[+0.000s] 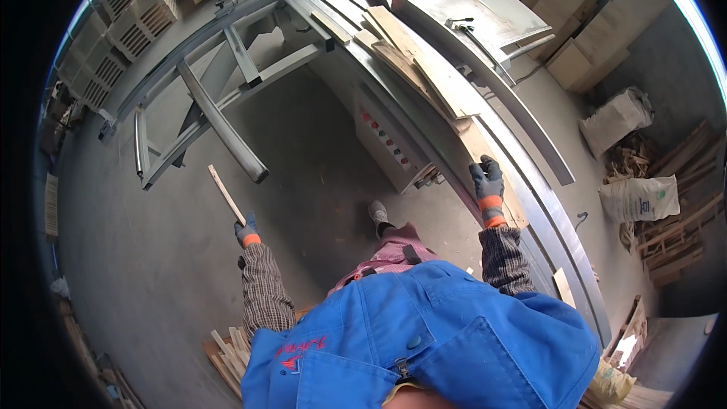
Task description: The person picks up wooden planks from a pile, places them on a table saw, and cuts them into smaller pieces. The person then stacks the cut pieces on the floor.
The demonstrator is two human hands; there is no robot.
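Note:
My left hand (pixel 248 230), in a dark glove with an orange cuff, is closed around the lower end of a thin wooden strip (pixel 224 192). The strip points up and away over the floor. On the right, my gloved right hand (pixel 488 183) lies on a pale wooden board (pixel 511 204) on the metal saw table (pixel 549 238). Its fingers are curled onto the board; their tips are partly hidden. Farther along the table, more boards (pixel 428 68) lie stacked at overlapping angles, beside a long metal fence (pixel 485 83).
A metal side frame (pixel 223 98) extends left from the saw. Colored buttons line its control panel (pixel 385 136). Wood strips (pixel 231 352) lie by my left side. White sacks (pixel 640 201) and scrap wood (pixel 681 235) stand at right; pallets (pixel 125 19) are stacked far left.

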